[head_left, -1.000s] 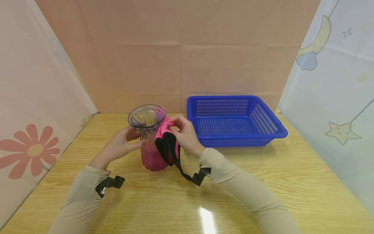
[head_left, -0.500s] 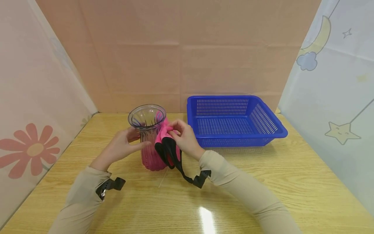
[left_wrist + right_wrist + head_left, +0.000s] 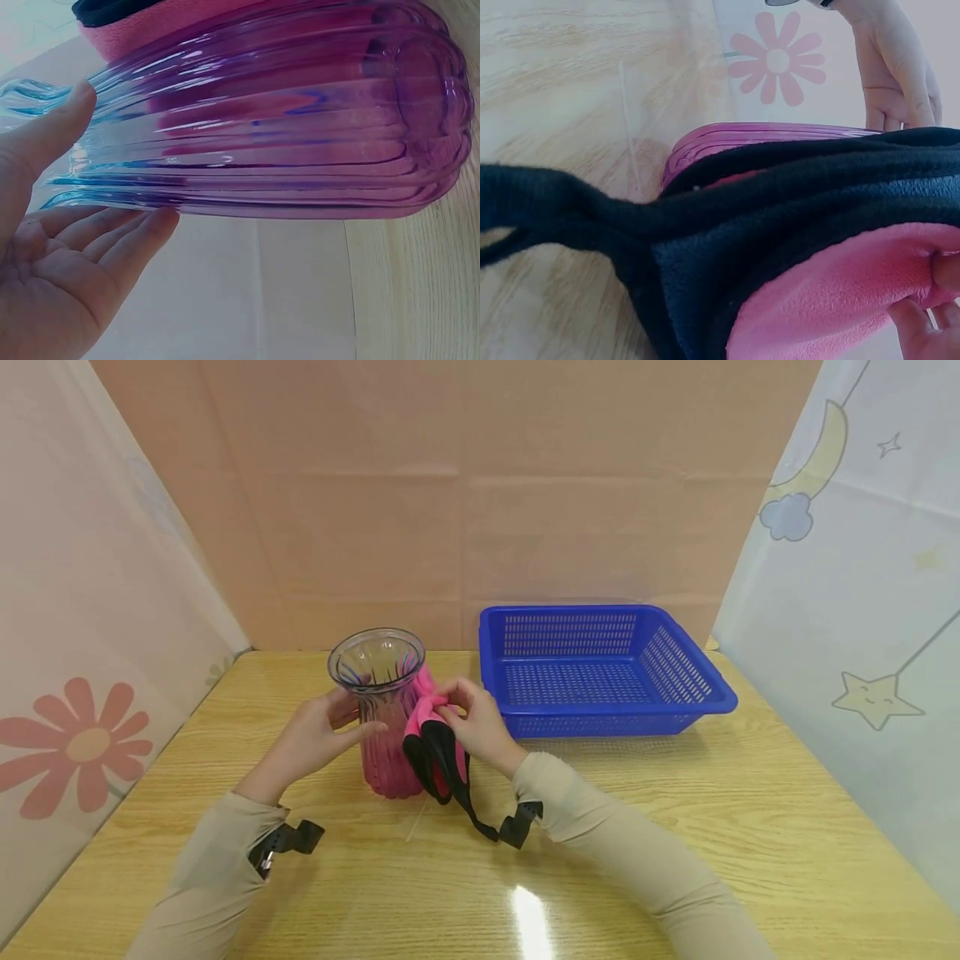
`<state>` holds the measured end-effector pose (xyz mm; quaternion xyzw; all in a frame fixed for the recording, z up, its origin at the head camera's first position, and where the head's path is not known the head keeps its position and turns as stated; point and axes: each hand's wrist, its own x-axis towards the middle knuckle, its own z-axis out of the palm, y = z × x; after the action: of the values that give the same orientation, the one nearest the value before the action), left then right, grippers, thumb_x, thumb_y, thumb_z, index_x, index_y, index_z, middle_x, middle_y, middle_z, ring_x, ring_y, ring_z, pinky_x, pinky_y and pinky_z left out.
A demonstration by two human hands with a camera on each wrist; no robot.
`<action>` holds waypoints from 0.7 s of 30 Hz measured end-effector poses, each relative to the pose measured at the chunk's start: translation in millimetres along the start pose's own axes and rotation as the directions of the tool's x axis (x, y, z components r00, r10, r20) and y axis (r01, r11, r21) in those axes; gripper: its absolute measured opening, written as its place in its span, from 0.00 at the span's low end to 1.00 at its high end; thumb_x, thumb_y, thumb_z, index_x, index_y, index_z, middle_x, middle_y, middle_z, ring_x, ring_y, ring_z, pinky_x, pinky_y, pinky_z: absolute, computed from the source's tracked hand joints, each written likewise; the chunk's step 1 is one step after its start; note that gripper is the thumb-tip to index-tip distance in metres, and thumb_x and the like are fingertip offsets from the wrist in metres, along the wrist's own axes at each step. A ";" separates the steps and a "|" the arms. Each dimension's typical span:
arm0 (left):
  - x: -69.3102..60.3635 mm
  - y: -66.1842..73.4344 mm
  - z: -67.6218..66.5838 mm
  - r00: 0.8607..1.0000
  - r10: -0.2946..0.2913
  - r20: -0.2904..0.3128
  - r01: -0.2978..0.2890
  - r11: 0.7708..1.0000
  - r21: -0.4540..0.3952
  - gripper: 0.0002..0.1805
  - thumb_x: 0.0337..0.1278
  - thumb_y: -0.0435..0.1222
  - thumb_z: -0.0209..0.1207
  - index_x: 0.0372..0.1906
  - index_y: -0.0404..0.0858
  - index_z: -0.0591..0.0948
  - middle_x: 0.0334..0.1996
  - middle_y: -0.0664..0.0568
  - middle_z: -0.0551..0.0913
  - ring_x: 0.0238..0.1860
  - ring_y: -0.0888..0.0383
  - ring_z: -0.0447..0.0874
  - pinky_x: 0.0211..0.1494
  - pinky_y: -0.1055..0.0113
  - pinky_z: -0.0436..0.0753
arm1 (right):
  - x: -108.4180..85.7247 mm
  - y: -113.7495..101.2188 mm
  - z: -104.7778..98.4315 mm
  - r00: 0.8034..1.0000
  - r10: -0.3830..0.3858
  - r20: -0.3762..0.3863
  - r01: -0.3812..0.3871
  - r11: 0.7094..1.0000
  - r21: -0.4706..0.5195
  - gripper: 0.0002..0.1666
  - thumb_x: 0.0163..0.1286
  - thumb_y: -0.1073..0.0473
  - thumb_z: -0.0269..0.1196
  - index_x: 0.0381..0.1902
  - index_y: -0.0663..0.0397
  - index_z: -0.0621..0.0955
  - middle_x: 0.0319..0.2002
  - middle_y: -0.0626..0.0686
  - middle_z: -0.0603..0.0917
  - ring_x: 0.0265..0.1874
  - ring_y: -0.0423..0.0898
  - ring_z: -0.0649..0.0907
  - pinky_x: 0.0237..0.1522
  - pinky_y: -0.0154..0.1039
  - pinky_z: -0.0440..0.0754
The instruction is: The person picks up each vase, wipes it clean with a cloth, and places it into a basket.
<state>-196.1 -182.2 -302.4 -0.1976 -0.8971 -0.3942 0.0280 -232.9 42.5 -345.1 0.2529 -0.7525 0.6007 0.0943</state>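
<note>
A ribbed glass vase (image 3: 390, 752), clear at the flared rim and pink-purple toward its base, stands upright on the table. My left hand (image 3: 318, 731) holds it round the neck, thumb in front and fingers behind, as the left wrist view shows with the hand (image 3: 67, 255) at the narrow part. On the vase's right side, my right hand (image 3: 480, 718) pinches a pink fleece piece with black trim and a black strap (image 3: 437, 752). In the right wrist view this fleece piece (image 3: 817, 292) covers most of the vase. Its exact kind is unclear.
To the right at the back, a blue plastic basket (image 3: 600, 722) with slotted sides sits on the wooden table (image 3: 420, 893). A thin pale strip (image 3: 417, 820) lies in front of the vase. Printed cloth walls stand left, right and behind.
My right hand has moved slightly down and to the right with the pink fleece piece, and the hanging black part sits lower. The left hand and the vase have hardly moved.
</note>
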 end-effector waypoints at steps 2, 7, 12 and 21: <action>0.5 0.0 0.3 1.000 0.014 -0.003 -0.014 1.000 0.003 0.36 0.55 0.41 0.63 0.66 0.31 0.65 0.59 0.32 0.73 0.58 0.38 0.76 0.58 0.51 0.78 | -0.2 1.0 -0.2 1.000 -0.007 0.004 0.007 1.000 -0.009 0.06 0.60 0.77 0.58 0.36 0.69 0.76 0.38 0.66 0.82 0.40 0.55 0.82 0.45 0.39 0.85; 1.4 -1.4 1.2 1.000 0.028 -0.007 -0.028 1.000 0.014 0.35 0.55 0.40 0.63 0.65 0.31 0.65 0.59 0.33 0.74 0.57 0.38 0.76 0.57 0.51 0.79 | -1.5 2.2 -0.4 1.000 0.012 0.010 -0.012 1.000 -0.025 0.05 0.60 0.76 0.59 0.36 0.69 0.75 0.38 0.67 0.83 0.40 0.55 0.83 0.45 0.40 0.86; 1.3 -2.5 1.7 1.000 0.029 -0.010 -0.029 0.999 0.018 0.35 0.55 0.40 0.63 0.65 0.31 0.66 0.59 0.33 0.73 0.57 0.38 0.76 0.57 0.51 0.79 | -3.1 1.7 0.0 1.000 0.026 0.004 -0.026 0.999 -0.031 0.06 0.60 0.75 0.59 0.36 0.69 0.75 0.39 0.67 0.83 0.41 0.56 0.83 0.45 0.41 0.86; -0.6 -2.0 1.1 1.000 -0.003 -0.014 0.003 1.000 0.004 0.38 0.54 0.42 0.63 0.68 0.34 0.62 0.62 0.33 0.70 0.58 0.37 0.75 0.58 0.49 0.78 | -2.8 -1.9 0.9 1.000 -0.004 -0.018 0.004 1.000 -0.030 0.05 0.60 0.75 0.59 0.35 0.68 0.76 0.38 0.66 0.83 0.40 0.56 0.84 0.41 0.41 0.87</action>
<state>-196.1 -182.9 -304.6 -0.1932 -0.8980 -0.3938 0.0342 -229.5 42.1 -344.9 0.2475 -0.7601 0.5914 0.1060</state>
